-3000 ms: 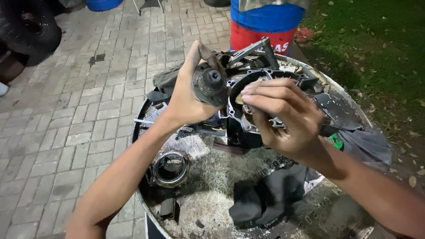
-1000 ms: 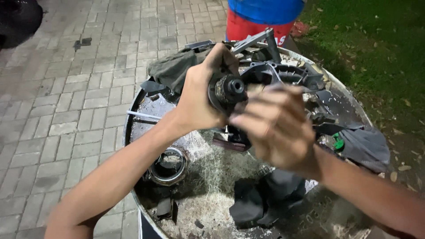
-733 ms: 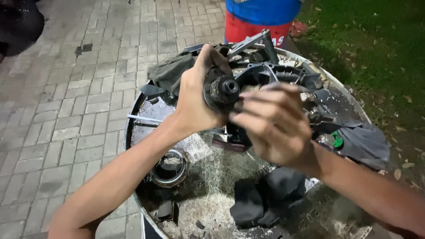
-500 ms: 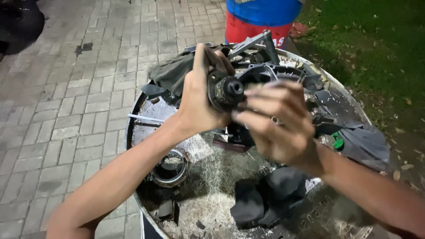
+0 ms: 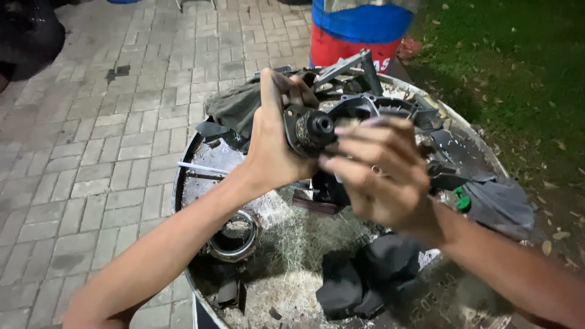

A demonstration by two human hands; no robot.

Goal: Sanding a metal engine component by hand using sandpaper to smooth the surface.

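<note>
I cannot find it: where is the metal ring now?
In the head view, the metal ring lies on the drum top, lower left, under the left forearm.

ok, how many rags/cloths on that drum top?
3 visible: an olive-grey rag at the far left rim behind the left hand, a grey cloth on the right rim, a black cloth near the front. More may be hidden behind the hands.

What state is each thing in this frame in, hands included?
left hand: closed around the dark round part, holding it up.
dark round part: held above the drum top, hub end facing the camera.
right hand: blurred, fingers at the part's front.
metal ring: lying flat on the drum top.
black cloth: crumpled, lying loose.
drum top: dirty, scattered with parts.
</note>
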